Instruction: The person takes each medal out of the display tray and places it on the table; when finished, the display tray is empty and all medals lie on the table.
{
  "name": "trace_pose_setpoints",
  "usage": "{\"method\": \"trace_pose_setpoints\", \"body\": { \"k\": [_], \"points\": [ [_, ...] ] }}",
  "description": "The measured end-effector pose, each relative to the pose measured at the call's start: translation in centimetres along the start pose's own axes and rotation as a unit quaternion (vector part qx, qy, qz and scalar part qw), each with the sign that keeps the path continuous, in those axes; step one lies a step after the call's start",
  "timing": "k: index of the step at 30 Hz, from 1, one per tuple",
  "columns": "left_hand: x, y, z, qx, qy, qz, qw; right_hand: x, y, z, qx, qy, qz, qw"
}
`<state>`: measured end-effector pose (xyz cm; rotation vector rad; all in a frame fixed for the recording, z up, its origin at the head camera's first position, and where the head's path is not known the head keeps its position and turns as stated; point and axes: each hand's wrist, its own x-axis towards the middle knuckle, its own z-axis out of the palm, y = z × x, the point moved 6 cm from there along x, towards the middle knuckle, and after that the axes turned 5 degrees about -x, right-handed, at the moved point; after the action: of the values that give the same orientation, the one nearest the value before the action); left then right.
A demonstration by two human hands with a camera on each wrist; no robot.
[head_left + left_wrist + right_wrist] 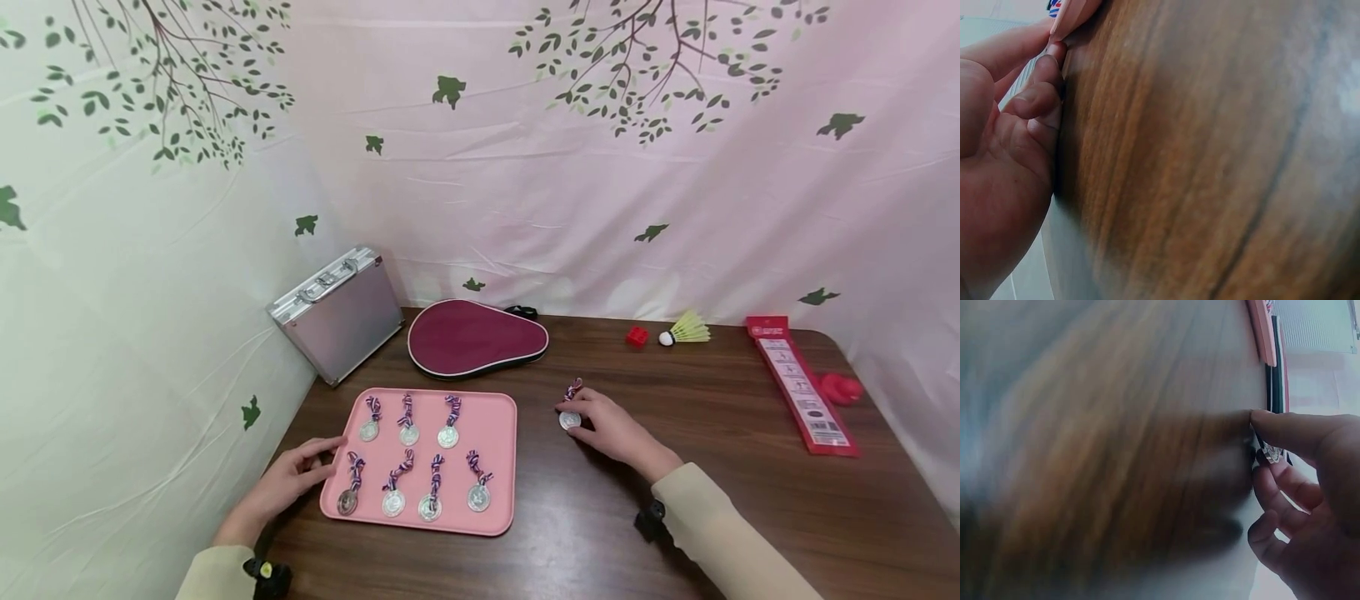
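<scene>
A pink tray (497,467) lies on the table with several silver medals in two rows, each with a knotted red, white and blue ribbon. Its front-left medal (347,502) looks darker than the others. My left hand (288,479) touches the tray's left rim with its fingertips; in the left wrist view the tray corner (1075,15) meets the fingers. To the right of the tray, my right hand (611,425) pinches another silver medal (570,421) by its edges, low at the tabletop. That medal (1271,454) shows between thumb and fingers in the right wrist view.
Behind the tray lie a maroon racket case (476,337) and a silver metal case (345,321). At the back right are a red block (637,336) and a shuttlecock (686,329). A red-and-white package (802,383) and a red object (840,389) lie far right. Fabric curtains (525,208) surround the table.
</scene>
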<state>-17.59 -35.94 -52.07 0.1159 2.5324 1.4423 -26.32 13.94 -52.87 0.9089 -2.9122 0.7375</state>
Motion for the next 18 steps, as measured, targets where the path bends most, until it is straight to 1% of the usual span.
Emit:
{"method": "trace_pose_setpoints", "body": {
  "k": [4, 7, 11, 12, 13, 15, 18],
  "points": [
    [0.1, -0.1, 0.0, -0.008, -0.003, -0.002, 1.0000, -0.1, -0.1, -0.2, -0.013, 0.005, -0.016, 1.000],
    [0.1, -0.2, 0.0, -0.010, -0.004, -0.001, 0.9999, -0.2, -0.1, -0.2, -0.013, 0.008, -0.020, 1.000],
    [0.2, -0.5, 0.0, -0.011, -0.003, -0.001, 0.9999, -0.3, 0.2, -0.2, -0.001, 0.000, 0.000, 1.000],
    [0.3, -0.9, 0.0, -0.010, -0.002, -0.001, 0.9999, -0.4, 0.3, -0.2, 0.004, -0.001, 0.009, 1.000],
    [0.5, -1.4, 0.0, -0.010, -0.001, 0.001, 0.9999, -0.5, 0.2, -0.2, 0.007, 0.003, 0.016, 1.000],
    [0.8, -2.4, -0.1, -0.010, 0.001, 0.002, 0.9999, -0.6, -0.2, -0.3, 0.015, 0.025, 0.020, 0.999],
    [1.1, -3.7, -0.1, -0.013, 0.005, 0.004, 0.9999, -0.6, -1.8, -0.2, 0.020, 0.066, 0.004, 0.998]
  ]
}}
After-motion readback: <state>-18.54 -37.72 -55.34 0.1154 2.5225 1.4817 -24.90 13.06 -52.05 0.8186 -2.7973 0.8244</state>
